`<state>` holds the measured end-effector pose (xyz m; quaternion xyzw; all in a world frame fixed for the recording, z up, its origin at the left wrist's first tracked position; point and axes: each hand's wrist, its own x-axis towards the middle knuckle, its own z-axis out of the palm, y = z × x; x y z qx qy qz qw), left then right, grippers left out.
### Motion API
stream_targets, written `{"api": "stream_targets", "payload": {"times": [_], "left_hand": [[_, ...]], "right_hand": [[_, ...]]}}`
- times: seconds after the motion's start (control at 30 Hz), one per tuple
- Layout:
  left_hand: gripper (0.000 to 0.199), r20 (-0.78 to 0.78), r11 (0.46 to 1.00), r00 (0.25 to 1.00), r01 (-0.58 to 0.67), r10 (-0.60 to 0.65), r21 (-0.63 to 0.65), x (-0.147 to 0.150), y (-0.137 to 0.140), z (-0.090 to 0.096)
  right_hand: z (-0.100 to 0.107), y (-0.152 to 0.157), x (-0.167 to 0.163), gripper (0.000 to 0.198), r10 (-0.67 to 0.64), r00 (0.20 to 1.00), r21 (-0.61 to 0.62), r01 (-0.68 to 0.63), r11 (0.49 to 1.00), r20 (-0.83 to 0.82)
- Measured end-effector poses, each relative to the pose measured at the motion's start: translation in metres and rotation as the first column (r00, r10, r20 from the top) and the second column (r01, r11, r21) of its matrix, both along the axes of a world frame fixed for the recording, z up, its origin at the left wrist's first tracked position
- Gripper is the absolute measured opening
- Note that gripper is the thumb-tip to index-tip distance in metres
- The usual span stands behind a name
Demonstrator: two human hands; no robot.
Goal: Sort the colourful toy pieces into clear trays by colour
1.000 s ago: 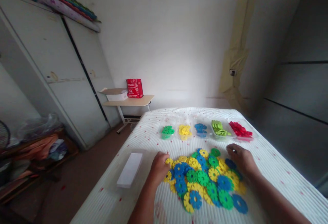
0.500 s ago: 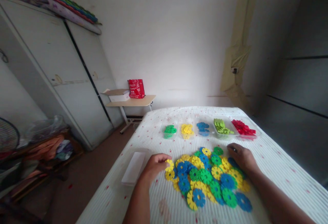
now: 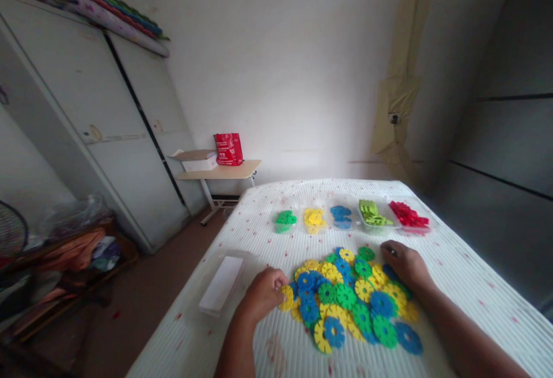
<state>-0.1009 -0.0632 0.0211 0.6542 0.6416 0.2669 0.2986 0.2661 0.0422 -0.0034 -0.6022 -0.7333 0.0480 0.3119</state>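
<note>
Since half a second ago, the left hand (image 3: 264,293) has dropped slightly and curled in at the left edge of the pile of notched discs (image 3: 345,296), and the upper yellow disc that showed at its fingertips is out of sight. Its fingers are drawn narrow against another yellow disc (image 3: 286,302) at that edge; whether they grip it or only touch it, I cannot tell. Right hand (image 3: 404,260) stays beside the far right of the pile, fingers bent close together, and what they may hold cannot be made out. Blue, yellow and green discs overlap in the pile, lying on the white ribbed cover of the table (image 3: 254,245). Beyond it stands a row of clear trays: green pieces (image 3: 286,218), yellow pieces (image 3: 313,216), blue pieces (image 3: 341,214), light green pieces (image 3: 372,213) and red pieces (image 3: 406,215). Left of the left hand lies a white block (image 3: 222,284) in a clear container.
</note>
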Motion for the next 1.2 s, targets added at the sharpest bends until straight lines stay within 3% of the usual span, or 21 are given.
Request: {"api": "stream_targets", "payload": {"times": [0.3, 0.67, 0.9, 1.03, 1.2], "left_hand": [[0.032, -0.028, 0.996, 0.999, -0.029, 0.026, -0.09, 0.001, 0.001, -0.002], [0.028, 0.254, 0.986, 0.967, 0.069, -0.029, -0.151, 0.001, 0.003, -0.001], [0.016, 0.285, 0.978, 0.957, 0.106, -0.051, -0.18, -0.002, 0.003, 0.002], [0.01, 0.315, 0.983, 0.946, 0.129, -0.082, -0.13, -0.004, -0.001, 0.009], [0.017, 0.468, 0.966, 0.871, 0.227, -0.145, -0.122, 0.004, 0.001, 0.033]], "right_hand": [[-0.001, 0.001, -0.001, 0.026, -0.022, 1.0, -0.018, 0.022, 1.0, 0.015], [0.001, 0.0, -0.002, 0.027, -0.019, 0.999, -0.019, 0.02, 1.0, 0.033], [-0.004, 0.002, 0.0, 0.027, -0.024, 0.999, -0.011, 0.025, 1.0, 0.039], [-0.005, 0.002, 0.0, 0.025, -0.023, 0.999, 0.002, 0.023, 1.0, 0.046], [-0.003, 0.001, -0.002, 0.024, -0.041, 0.997, 0.004, 0.041, 0.999, 0.069]]}}
